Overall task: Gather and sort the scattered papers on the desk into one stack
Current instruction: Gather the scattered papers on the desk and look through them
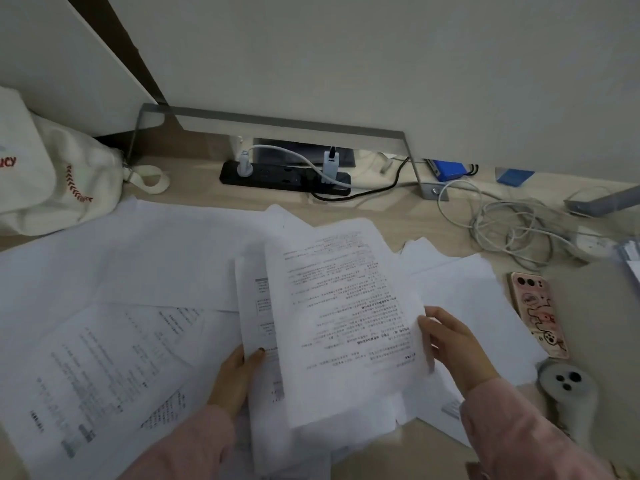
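Power strip (pixel 285 177), tangled cables (pixel 512 230), phone (pixel 538 313), cloth bag (pixel 52 178).

You have one view only, from the camera on your head, so no second view shares any of the scene. It looks forward and steeply down over the bench (pixel 398 216), facing the wall (pixel 381 64) at the far edge. It sits close: your hands, left (pixel 239 375) and right (pixel 453 344), fill the lower middle, with the sleeves running off the bottom. The wide lens bends the bench edges and takes in the bag (pixel 52 174) far left and the cables (pixel 512 230) far right.
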A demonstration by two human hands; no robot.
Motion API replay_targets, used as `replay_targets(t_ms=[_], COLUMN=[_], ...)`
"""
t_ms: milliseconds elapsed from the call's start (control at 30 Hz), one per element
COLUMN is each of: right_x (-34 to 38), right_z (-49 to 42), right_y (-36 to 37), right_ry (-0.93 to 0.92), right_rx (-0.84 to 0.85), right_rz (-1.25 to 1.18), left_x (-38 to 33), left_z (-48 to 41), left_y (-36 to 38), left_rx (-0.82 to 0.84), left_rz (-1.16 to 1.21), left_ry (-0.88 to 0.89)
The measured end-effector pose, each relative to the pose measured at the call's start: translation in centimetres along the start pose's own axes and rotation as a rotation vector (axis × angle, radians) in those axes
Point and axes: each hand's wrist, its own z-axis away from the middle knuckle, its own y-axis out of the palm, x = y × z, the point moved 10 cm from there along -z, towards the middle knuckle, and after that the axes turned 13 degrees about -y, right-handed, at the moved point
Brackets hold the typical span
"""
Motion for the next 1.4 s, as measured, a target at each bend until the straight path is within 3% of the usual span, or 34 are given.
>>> replay_targets(t_ms=[133, 300, 600, 733, 900, 1133, 1333, 1400], right_x=[-4.7, -7.0, -4.1, -2.0, 2.0, 7.2, 7.7, 7.5], right_z=[-0.1, 0.0, -3.1, -4.6, -6.8, -8.2, -8.9, -8.3], right_y=[-1.3, -1.0, -2.1, -1.8, 2.1, 12.4, 19.9, 22.1], right_ry=[0.08, 0.132, 0.087, 0.066, -0.238, -0.795, -0.86, -0.919], right_rx=[-0.06, 0.038, 0.211, 0.311, 0.302, 0.286, 0.558, 0.641], right_rz=[0.189, 0.454, 1.033, 1.362, 1.752, 1.845, 1.663, 1.624], left_x=[0.3, 0.2, -0.2, 0.5, 0.5, -0.7, -1.0, -1.4], left_z=[-0.1, 0.3, 0.3, -1.0, -0.7, -0.3, -0.5, -0.7], left_y=[0.1, 0.1, -0.3, -1.3, -1.3, -1.6, -2.0, -2.3], left_rx=[0.008, -0.006, 0.024, 0.019, 0.019, 0.062, 0.172, 0.178], left_rz=[0.019, 0.004, 0.002, 0.078, 0.066, 0.089, 0.278, 0.229], left_ry=[-0.013, -0.008, -0.027, -0.129, -0.201, -0.16, -0.25, -0.257])
